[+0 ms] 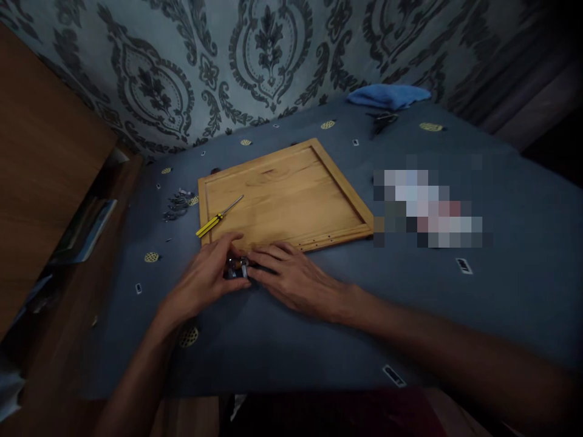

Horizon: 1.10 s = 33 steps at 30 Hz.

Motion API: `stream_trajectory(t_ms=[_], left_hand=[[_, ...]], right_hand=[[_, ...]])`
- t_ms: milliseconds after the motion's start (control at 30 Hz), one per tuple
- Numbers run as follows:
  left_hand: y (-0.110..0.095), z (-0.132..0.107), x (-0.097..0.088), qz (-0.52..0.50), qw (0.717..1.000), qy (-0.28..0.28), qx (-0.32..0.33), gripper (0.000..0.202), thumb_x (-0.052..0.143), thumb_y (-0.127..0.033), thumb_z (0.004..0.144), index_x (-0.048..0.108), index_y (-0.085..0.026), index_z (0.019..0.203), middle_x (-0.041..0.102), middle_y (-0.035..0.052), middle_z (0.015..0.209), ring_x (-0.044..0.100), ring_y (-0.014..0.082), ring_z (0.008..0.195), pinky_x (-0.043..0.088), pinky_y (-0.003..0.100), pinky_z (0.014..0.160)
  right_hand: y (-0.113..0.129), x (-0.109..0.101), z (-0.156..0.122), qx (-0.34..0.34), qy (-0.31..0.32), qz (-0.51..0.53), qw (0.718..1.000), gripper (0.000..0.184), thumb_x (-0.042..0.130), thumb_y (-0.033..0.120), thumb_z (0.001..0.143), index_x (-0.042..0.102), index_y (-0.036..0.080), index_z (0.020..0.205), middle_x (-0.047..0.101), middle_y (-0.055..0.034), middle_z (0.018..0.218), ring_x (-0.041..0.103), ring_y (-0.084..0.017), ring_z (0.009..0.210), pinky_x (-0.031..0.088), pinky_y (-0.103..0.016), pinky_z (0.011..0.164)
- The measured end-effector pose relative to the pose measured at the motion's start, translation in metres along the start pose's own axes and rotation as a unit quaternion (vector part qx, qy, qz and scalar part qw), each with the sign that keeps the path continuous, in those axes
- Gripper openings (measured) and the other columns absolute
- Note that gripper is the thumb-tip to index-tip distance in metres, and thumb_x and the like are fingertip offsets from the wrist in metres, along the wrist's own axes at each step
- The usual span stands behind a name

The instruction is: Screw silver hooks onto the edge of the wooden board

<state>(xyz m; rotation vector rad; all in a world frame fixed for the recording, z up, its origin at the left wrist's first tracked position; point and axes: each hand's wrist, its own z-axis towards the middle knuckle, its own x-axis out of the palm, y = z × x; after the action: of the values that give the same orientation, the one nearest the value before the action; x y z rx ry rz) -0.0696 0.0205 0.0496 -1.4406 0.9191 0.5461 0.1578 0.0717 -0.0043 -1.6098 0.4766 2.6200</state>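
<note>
A wooden cabinet door (282, 188) with a raised frame lies flat on the dark cloth. At its near edge sits a shiny metal hinge (238, 266), partly covered by fingers. My left hand (203, 276) curls round the hinge from the left, with the thumb on its near side and the fingers on its far side. My right hand (294, 276) rests on the near edge of the door, fingers stretched out, their tips close to the hinge. A yellow screwdriver (212, 224) lies across the door's left edge, its shaft pointing away to the right.
Several small metal parts (177, 203) lie in a heap left of the door. At the back right are a blue cloth (389, 95) and a dark object (383, 120). A pixelated patch covers something at the right. Wooden furniture (45, 158) borders the left side.
</note>
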Motion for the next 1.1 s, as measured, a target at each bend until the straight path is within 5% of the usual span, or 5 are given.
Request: stream_trajectory(t_ms=[467,633,833,1100], left_hand=[[-0.001,0.0,0.001,0.0,1.0,-0.001,0.001,0.071,0.087,-0.03,0.078,0.05,-0.025,0.139,0.071,0.006,0.115,0.067,0.0289,0.112,0.052,0.045,0.1],[0.01,-0.011,-0.005,0.018,0.997,-0.051,0.048,0.062,0.084,-0.041,0.083,0.055,-0.026,0.136,0.068,0.0096,0.131,0.066,0.0293,0.121,0.053,0.045,0.103],[0.006,-0.024,-0.01,0.079,0.992,-0.062,0.072,0.044,0.073,-0.054,0.092,0.064,-0.025,0.124,0.07,0.0088,0.126,0.063,0.0308,0.122,0.051,0.047,0.104],[0.002,-0.022,-0.001,0.079,0.992,-0.053,0.082,0.043,0.076,-0.043,0.092,0.066,-0.025,0.13,0.069,0.0093,0.132,0.059,0.0307,0.129,0.049,0.049,0.111]], right_hand=[[0.004,0.007,0.004,0.018,0.019,-0.012,1.0,0.034,0.052,0.014,0.104,0.064,0.008,0.135,0.065,-0.018,0.144,0.058,-0.03,0.132,0.044,-0.056,0.114],[0.004,0.008,0.002,0.025,0.016,-0.002,1.0,0.036,0.055,0.011,0.102,0.065,0.011,0.136,0.068,-0.0184,0.14,0.057,-0.03,0.136,0.043,-0.059,0.114],[0.005,0.006,0.003,0.034,0.029,0.007,0.999,0.037,0.052,0.011,0.103,0.064,0.013,0.138,0.068,-0.0165,0.141,0.055,-0.029,0.138,0.043,-0.059,0.115],[0.005,0.007,0.002,0.024,0.014,-0.009,1.0,0.033,0.05,0.014,0.105,0.065,0.01,0.134,0.069,-0.017,0.139,0.057,-0.03,0.135,0.043,-0.059,0.115]])
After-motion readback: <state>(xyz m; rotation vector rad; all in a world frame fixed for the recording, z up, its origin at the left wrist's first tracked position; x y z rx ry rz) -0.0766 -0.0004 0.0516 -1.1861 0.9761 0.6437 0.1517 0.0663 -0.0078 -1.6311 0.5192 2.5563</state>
